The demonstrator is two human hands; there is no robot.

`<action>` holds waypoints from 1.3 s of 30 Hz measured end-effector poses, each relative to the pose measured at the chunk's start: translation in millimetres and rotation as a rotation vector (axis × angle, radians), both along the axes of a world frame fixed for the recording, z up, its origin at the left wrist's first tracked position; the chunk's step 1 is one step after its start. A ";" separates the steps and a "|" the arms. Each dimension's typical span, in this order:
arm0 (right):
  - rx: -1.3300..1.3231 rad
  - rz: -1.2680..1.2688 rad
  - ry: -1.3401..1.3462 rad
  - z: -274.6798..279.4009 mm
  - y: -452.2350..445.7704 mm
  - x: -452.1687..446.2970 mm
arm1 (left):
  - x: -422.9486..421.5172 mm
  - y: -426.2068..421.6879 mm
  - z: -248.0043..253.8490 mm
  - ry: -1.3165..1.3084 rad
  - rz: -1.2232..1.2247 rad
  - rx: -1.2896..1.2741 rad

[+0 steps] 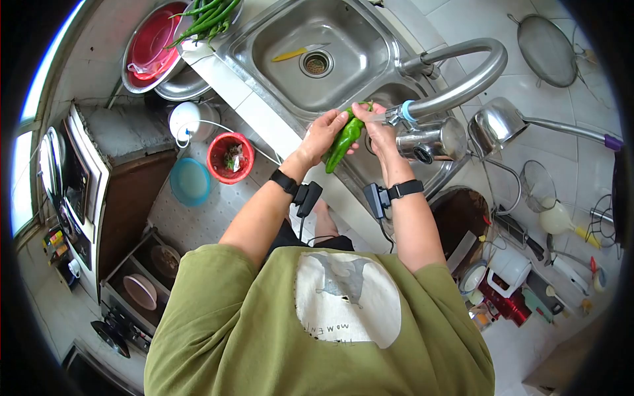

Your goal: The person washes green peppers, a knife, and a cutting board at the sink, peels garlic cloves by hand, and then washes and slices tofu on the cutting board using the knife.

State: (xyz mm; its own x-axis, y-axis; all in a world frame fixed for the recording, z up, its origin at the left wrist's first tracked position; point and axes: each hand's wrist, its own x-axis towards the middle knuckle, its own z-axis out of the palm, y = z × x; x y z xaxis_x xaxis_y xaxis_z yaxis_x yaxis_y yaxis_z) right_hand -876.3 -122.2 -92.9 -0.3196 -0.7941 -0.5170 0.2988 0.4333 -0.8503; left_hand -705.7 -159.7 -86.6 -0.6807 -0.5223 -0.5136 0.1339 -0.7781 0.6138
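A large green pepper [343, 145] is held in front of the sink divider, its stem end up near the faucet. My left hand [323, 136] has its fingers wrapped round the pepper's side. At the stem end, my right hand [375, 127] grips the pepper beside the faucet's outlet. The curved metal faucet [472, 56] reaches over the right basin. A yellow-handled knife [290, 55] lies in the left basin [277, 86] near the drain.
Long green peppers [210, 20] fill a container at the upper left, beside a red basin [150, 43]. A red bin [230, 158] and blue basin [189, 182] stand on the floor. A metal cup [446, 140] sits right of the faucet; a strainer [547, 51] hangs farther right.
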 end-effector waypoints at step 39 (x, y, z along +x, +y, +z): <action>0.084 -0.004 -0.326 -20.8 43.4 -25.2 | -1.5 11.9 -16.1 0.045 -0.083 -0.119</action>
